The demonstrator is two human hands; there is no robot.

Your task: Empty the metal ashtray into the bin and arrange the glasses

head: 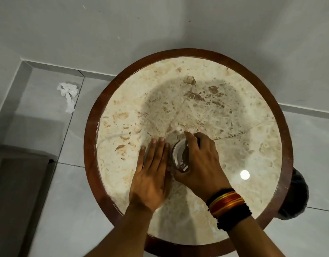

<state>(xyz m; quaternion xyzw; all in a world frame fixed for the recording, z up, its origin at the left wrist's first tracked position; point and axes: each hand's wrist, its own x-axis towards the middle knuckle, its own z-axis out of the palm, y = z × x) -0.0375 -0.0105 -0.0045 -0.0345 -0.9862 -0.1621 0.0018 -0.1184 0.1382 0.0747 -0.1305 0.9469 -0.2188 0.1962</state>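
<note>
A clear drinking glass [179, 156] stands upright near the middle of the round marble table [224, 86]. My right hand [200, 160] wraps around it from the right, fingers over the rim. My left hand [152, 173] lies flat on the tabletop just left of the glass, fingers together and stretched out, its edge touching or nearly touching the glass. No metal ashtray shows in this view. A dark bin with a black liner [297, 193] peeks out from under the table's right edge.
The table has a dark wooden rim [91, 145] and stands in a corner by grey walls. A crumpled white tissue [68, 94] lies on the tiled floor at the left. A dark mat or furniture edge [17, 191] fills the lower left.
</note>
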